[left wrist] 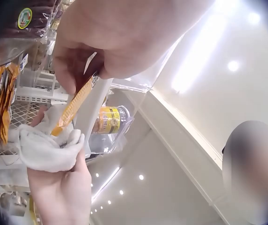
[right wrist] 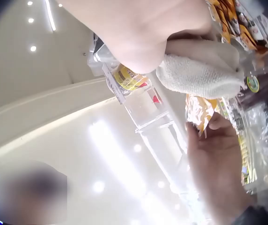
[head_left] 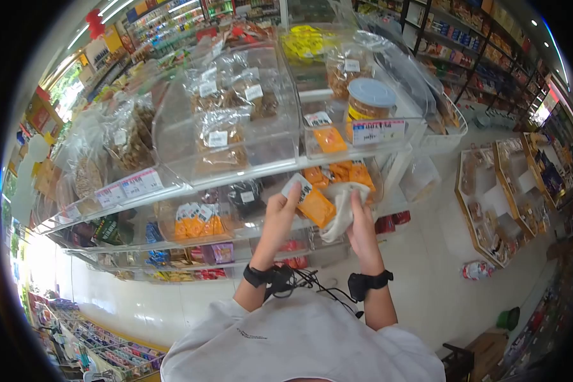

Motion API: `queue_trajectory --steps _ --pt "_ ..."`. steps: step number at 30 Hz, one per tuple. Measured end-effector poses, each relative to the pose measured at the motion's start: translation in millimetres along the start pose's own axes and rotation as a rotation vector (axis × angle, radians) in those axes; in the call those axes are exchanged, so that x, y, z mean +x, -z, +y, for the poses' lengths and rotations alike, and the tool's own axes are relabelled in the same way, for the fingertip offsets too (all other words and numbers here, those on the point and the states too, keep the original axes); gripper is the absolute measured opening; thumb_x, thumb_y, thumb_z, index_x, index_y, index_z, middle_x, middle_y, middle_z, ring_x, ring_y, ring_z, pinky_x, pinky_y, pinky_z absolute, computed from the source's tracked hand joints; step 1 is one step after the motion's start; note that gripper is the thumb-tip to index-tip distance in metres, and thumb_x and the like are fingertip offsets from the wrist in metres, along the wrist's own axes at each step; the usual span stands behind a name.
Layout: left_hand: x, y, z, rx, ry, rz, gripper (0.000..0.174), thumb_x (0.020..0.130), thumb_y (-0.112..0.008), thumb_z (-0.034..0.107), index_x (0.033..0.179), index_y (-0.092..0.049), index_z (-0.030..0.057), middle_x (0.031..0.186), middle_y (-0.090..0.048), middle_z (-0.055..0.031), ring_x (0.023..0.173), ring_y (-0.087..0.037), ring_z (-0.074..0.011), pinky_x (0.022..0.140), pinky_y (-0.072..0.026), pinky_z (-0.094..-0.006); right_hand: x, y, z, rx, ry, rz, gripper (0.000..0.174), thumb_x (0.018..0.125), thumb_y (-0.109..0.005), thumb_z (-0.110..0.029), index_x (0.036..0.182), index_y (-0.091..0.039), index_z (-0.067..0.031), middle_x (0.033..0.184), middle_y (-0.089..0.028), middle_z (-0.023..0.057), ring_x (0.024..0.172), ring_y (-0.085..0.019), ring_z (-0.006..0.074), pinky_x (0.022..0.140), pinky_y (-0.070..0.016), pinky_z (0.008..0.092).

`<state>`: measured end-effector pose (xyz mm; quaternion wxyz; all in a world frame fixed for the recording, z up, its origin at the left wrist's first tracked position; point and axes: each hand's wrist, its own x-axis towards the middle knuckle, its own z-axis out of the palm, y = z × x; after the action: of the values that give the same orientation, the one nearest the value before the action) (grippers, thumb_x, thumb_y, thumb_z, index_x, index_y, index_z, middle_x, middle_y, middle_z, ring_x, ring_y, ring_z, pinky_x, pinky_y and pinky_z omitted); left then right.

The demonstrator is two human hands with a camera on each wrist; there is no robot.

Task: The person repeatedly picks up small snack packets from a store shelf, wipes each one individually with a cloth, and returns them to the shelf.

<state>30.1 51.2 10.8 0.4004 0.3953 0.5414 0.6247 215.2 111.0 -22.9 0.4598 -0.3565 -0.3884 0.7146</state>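
An orange and white packet is pinched at its top end by the left hand. A whitish cloth is gripped by the right hand, thumb on top. In the left wrist view the packet hangs from the fingers of the left hand, its lower end at the folded cloth held by the right hand. The right wrist view has the cloth under the right hand, against the packet in the left hand.
Behind the hands is a clear shelf bin with more orange packets. Above it stand a blue-lidded jar and bins of bagged goods. Orange packets lie in a bin to the left. Low display racks stand at the right.
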Motion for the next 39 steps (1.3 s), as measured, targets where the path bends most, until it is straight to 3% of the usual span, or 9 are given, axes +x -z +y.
queue_trajectory --steps 3,5,18,21,25,31,34,38,39 --pt "0 3 5 0.105 0.041 0.077 0.048 0.103 -0.059 0.039 0.07 -0.063 0.004 0.062 -0.045 0.0086 0.057 -0.033 -0.0018 0.05 -0.0238 -0.0249 -14 -19 -9 0.2 -0.189 -0.142 0.047 0.105 -0.051 -0.042 0.134 -0.053 -0.0043 0.126 -0.061 0.005 0.114 -0.06 0.0141 0.097 -0.0484 0.0317" --pt "1 8 7 0.078 0.072 0.092 0.047 0.102 -0.06 0.038 0.07 -0.064 0.0046 0.062 -0.045 0.0095 0.058 -0.032 -0.0013 0.051 -0.0223 -0.0251 -22 -32 -14 0.263 -0.162 -0.157 0.044 0.106 -0.051 -0.042 0.124 -0.061 -0.0029 0.114 -0.066 0.0042 0.103 -0.064 0.012 0.089 -0.0503 0.029" --pt "-7 32 15 0.029 0.108 0.048 0.038 0.1 -0.063 0.039 0.082 -0.07 0.0064 0.069 -0.057 0.0081 0.061 -0.045 -0.0002 0.055 -0.0316 -0.0213 -37 -44 -21 0.4 -0.294 -0.26 0.046 0.106 -0.048 -0.043 0.131 -0.056 -0.0056 0.124 -0.062 0.0057 0.115 -0.06 0.0161 0.098 -0.0479 0.0349" --pt "-8 31 18 0.028 0.106 0.056 0.039 0.1 -0.063 0.039 0.079 -0.069 0.0061 0.067 -0.056 0.0087 0.06 -0.044 -0.0001 0.054 -0.0308 -0.0214 -38 -48 -23 0.431 -0.303 -0.225 0.044 0.104 -0.055 -0.038 0.131 -0.056 -0.004 0.119 -0.064 0.005 0.107 -0.063 0.0144 0.09 -0.0517 0.0325" --pt "-13 19 28 0.149 -0.001 0.04 0.046 0.101 -0.062 0.039 0.072 -0.063 0.0029 0.065 -0.05 0.0092 0.062 -0.037 0.0004 0.051 -0.0266 -0.0236 -42 -43 -11 -0.131 -0.104 -0.257 0.033 0.099 -0.066 -0.028 0.117 -0.065 -0.0006 0.1 -0.069 0.0024 0.086 -0.064 0.0087 0.073 -0.0515 0.0267" --pt "-25 15 46 0.293 0.127 -0.132 0.05 0.102 -0.06 0.04 0.094 -0.068 -0.0084 0.075 -0.064 -0.0005 0.068 -0.056 -0.0067 0.062 -0.0481 -0.0251 -31 -47 -22 -0.38 0.191 -0.039 0.02 0.095 -0.069 -0.019 0.098 -0.069 0.0012 0.082 -0.069 0.0034 0.071 -0.06 0.009 0.066 -0.0479 0.0253" --pt "-36 0 45 0.037 0.058 -0.152 0.053 0.103 -0.054 0.048 0.096 -0.067 -0.003 0.077 -0.063 -0.0007 0.069 -0.057 -0.0066 0.058 -0.0456 -0.0239 -23 -40 -20 -0.863 0.43 0.035 0.016 0.09 -0.069 -0.008 0.1 -0.067 0.0035 0.087 -0.07 0.012 0.075 -0.066 0.0221 0.071 -0.0506 0.031" --pt "-37 -9 41 -0.077 0.201 -0.083 0.052 0.105 -0.047 0.049 0.104 -0.063 -0.0006 0.085 -0.062 -0.0014 0.066 -0.053 -0.0077 0.055 -0.0426 -0.0256 -26 -55 -9 -1.071 0.924 -0.108 0.034 0.076 -0.065 0.005 0.11 -0.065 0.0045 0.115 -0.066 0.0207 0.104 -0.062 0.041 0.089 -0.05 0.046" --pt "-32 -1 35 -0.112 0.259 -0.073 0.051 0.106 -0.046 0.049 0.104 -0.062 0.0004 0.086 -0.061 -0.0014 0.066 -0.052 -0.0081 0.055 -0.0422 -0.0261 -25 -62 -6 -1.054 0.879 -0.18 0.035 0.077 -0.065 0.005 0.112 -0.064 0.0053 0.114 -0.066 0.0223 0.105 -0.062 0.0427 0.091 -0.05 0.045"
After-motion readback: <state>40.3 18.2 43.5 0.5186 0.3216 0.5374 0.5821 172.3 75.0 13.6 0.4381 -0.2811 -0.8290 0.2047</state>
